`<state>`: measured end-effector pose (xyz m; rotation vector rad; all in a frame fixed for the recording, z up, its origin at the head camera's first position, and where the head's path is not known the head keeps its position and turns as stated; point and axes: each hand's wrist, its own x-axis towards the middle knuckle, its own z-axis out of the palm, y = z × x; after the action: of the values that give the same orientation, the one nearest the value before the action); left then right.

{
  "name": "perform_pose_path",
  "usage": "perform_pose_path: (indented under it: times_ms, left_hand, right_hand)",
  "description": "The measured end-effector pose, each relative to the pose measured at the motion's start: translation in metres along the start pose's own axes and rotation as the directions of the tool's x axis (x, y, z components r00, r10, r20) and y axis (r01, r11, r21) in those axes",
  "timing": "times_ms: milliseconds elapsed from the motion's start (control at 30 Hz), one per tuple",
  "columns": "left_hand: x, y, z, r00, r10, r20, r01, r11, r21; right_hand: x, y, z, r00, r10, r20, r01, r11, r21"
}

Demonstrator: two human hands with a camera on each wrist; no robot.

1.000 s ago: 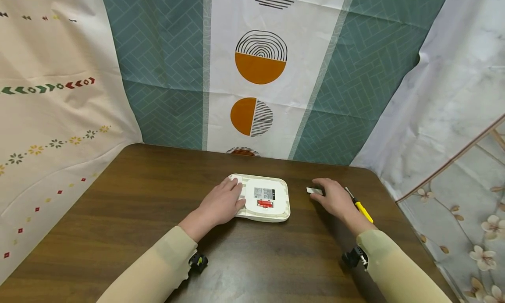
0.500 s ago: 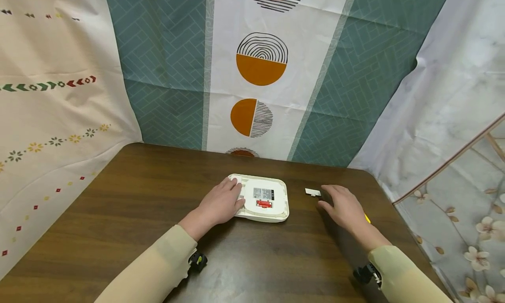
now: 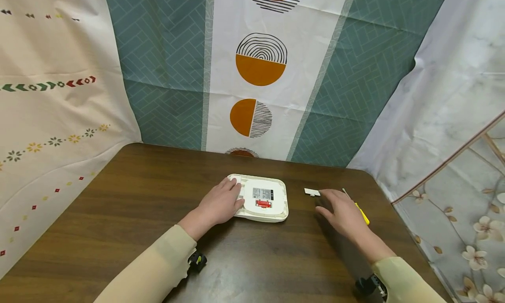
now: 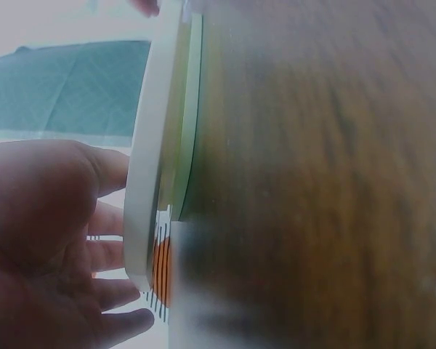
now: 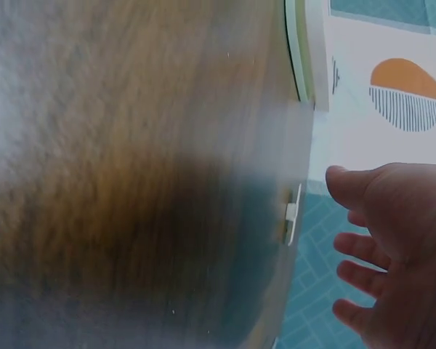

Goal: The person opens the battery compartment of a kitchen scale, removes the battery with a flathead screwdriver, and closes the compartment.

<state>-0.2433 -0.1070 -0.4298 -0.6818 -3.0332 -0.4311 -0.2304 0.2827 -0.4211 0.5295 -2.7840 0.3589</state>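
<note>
A flat white device (image 3: 278, 206) with rounded corners lies on the table, its upper face bearing a grey printed label and a red panel. My left hand (image 3: 221, 202) rests on its left end with the fingers extended across it, and in the left wrist view the fingers reach over its edge (image 4: 145, 145). To the right, a small white cover (image 3: 311, 192) with a tab lies on the wood. My right hand (image 3: 345, 213) hovers just beside it, fingers loosely bent and spread, holding nothing. The right wrist view shows the cover (image 5: 291, 213) apart from the thumb and fingers.
A screwdriver (image 3: 362, 214) with a yellow handle lies behind my right hand, partly hidden by it. The brown wooden table (image 3: 256, 259) ends at patterned cloth hangings (image 3: 169, 75) at the back and on both sides.
My right hand has drawn back to the right from the small white cover, which now shows more fully. The left hand has stayed on the white device.
</note>
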Motion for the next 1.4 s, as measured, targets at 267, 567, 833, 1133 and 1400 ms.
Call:
perform_pose_path:
  times_ms: [267,567,833,1133,1400]
  left_hand:
    - [0.0,0.0,-0.001,1.0,-0.003,0.001,0.003,1.0,-0.004]
    - [0.002,-0.001,0.002,1.0,-0.007,-0.005,0.007,1.0,-0.003]
    - [0.001,-0.001,0.001,1.0,-0.001,-0.007,0.001,1.0,-0.006]
    - [0.001,-0.001,0.002,1.0,0.0,-0.015,0.0,1.0,0.001]
    - [0.001,-0.001,0.002,1.0,0.006,-0.017,-0.006,1.0,0.008]
  right_hand:
    - [-0.005,-0.012,-0.002,1.0,0.013,0.019,-0.013,1.0,0.021]
    - [-0.01,-0.024,-0.001,1.0,-0.009,0.002,0.009,0.999,0.037]
    - [-0.014,-0.024,-0.002,1.0,-0.022,-0.001,0.022,1.0,0.015]
    - [-0.023,-0.013,-0.003,1.0,-0.024,0.002,0.024,1.0,-0.018]
    - [-0.031,0.0,-0.004,0.999,-0.027,0.02,0.029,0.997,-0.077]
